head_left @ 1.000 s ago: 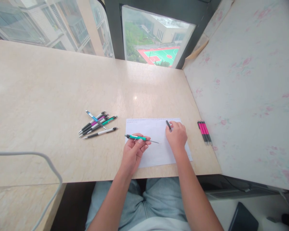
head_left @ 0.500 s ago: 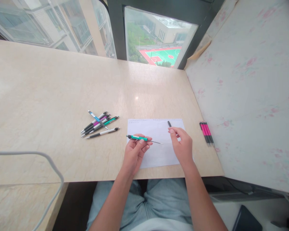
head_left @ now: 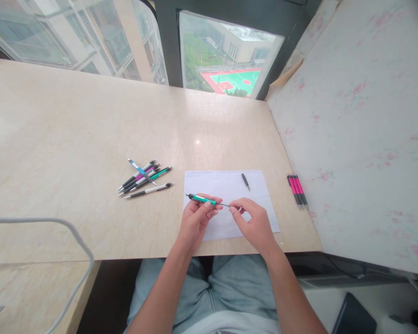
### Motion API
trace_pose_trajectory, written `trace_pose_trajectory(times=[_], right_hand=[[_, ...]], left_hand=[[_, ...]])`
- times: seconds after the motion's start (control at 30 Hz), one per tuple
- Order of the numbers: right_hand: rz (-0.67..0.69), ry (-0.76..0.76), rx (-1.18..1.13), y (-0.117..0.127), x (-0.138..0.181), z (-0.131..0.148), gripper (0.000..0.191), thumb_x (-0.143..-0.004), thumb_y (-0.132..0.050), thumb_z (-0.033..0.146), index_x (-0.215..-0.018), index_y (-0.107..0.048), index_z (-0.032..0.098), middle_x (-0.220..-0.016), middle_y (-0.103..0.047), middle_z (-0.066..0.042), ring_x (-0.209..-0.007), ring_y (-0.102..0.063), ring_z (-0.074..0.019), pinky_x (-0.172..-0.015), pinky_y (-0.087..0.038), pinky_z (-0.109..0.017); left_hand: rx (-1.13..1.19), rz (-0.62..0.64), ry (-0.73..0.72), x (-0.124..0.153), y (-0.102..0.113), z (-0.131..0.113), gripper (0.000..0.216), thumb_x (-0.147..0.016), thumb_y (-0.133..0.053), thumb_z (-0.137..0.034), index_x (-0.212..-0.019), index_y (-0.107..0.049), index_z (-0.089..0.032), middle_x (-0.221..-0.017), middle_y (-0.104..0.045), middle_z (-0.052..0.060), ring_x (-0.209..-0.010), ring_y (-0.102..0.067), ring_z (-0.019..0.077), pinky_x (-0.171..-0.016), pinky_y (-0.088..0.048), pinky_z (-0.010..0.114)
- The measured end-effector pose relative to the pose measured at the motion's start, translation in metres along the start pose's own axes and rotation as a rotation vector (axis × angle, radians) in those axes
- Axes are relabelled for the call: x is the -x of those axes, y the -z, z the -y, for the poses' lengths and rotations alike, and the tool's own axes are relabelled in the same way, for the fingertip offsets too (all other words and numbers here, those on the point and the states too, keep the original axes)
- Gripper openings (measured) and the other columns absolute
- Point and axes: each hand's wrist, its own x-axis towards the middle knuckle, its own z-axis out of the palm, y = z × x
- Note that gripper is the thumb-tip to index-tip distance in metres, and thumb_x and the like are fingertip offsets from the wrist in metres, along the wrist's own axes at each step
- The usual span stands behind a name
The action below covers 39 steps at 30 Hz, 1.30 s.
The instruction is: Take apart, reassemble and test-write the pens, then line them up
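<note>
Over the white sheet of paper [head_left: 226, 227], my left hand [head_left: 197, 220] is closed around the green barrel of a pen [head_left: 202, 199]. A thin refill [head_left: 225, 205] sticks out of the barrel's right end. My right hand [head_left: 252, 220] pinches the tip of that refill between thumb and forefinger. The black front grip [head_left: 245, 181] of the pen lies by itself on the upper right part of the paper, its point toward me. Small print or writing runs along the sheet's top edge.
Left of the paper lies a loose pile of pens [head_left: 142, 178] in several colours. A row of pink and black pens [head_left: 297, 191] sits by the wallpapered wall [head_left: 362, 139] at right. A grey cable [head_left: 66, 225] arches over the desk's left front. Windows [head_left: 230, 55] border the back edge.
My right hand has let go of the black grip, leaving it on the paper, and has moved down and left onto the refill tip. My left hand stays nearly in place with the green barrel.
</note>
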Motion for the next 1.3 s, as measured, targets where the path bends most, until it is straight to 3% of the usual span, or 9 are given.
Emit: trace_pose_trajectory(times=[0.27,0.67,0.83,0.97,1.13,1.3], right_hand=[[-0.009,-0.013,-0.007,-0.004,0.003,0.000,0.018,-0.089,-0.055,0.021,-0.097,-0.071,0.023,-0.089,-0.072,-0.004,-0.072,-0.062,-0.0161,-0.068,-0.052,-0.030],[-0.067,-0.049,0.065,0.006,0.000,-0.013,0.015,-0.089,-0.055,0.022,-0.092,-0.069,0.022,-0.087,-0.071,-0.003,-0.076,-0.064,-0.0169,-0.068,-0.052,-0.030],[-0.176,-0.118,0.305,0.008,-0.012,-0.037,0.016,-0.089,-0.055,0.025,-0.092,-0.070,0.020,-0.086,-0.072,-0.005,-0.081,-0.064,-0.0204,-0.070,-0.050,-0.033],[-0.248,-0.083,0.521,0.001,-0.030,-0.051,0.015,-0.088,-0.056,0.025,-0.088,-0.070,0.020,-0.086,-0.071,-0.006,-0.087,-0.059,-0.0232,-0.080,-0.046,-0.037],[-0.317,-0.016,0.649,-0.012,-0.049,-0.056,0.011,-0.085,-0.062,0.022,-0.086,-0.072,0.021,-0.106,-0.067,-0.010,-0.103,-0.053,-0.0267,-0.088,-0.041,-0.041],[-0.309,-0.048,0.698,-0.021,-0.054,-0.060,0.010,-0.084,-0.062,0.019,-0.086,-0.071,0.019,-0.119,-0.063,-0.013,-0.116,-0.048,-0.0304,-0.091,-0.039,-0.044]], left_hand=[[0.032,0.034,0.043,0.000,0.001,-0.001,0.016,-0.079,-0.075,-0.019,-0.091,-0.064,-0.016,-0.094,-0.074,0.007,-0.081,-0.071,0.0134,-0.074,-0.054,0.022],[0.054,-0.052,-0.014,-0.001,0.001,-0.002,0.015,-0.079,-0.075,-0.021,-0.090,-0.066,-0.017,-0.095,-0.074,0.006,-0.082,-0.072,0.0133,-0.077,-0.055,0.022],[0.059,-0.037,0.000,0.000,0.002,-0.002,0.014,-0.080,-0.075,-0.021,-0.090,-0.066,-0.017,-0.096,-0.074,0.007,-0.084,-0.072,0.0135,-0.078,-0.055,0.021],[0.063,-0.039,0.007,0.001,0.001,-0.003,0.016,-0.079,-0.077,-0.022,-0.089,-0.065,-0.016,-0.097,-0.074,0.007,-0.083,-0.071,0.0133,-0.076,-0.055,0.021],[0.062,-0.030,0.014,0.000,0.003,-0.002,0.016,-0.079,-0.075,-0.021,-0.091,-0.064,-0.016,-0.097,-0.074,0.008,-0.083,-0.071,0.0132,-0.077,-0.055,0.021],[0.069,-0.010,0.012,0.001,0.005,0.000,0.015,-0.081,-0.074,-0.020,-0.092,-0.064,-0.016,-0.098,-0.074,0.008,-0.084,-0.072,0.0138,-0.078,-0.055,0.022]])
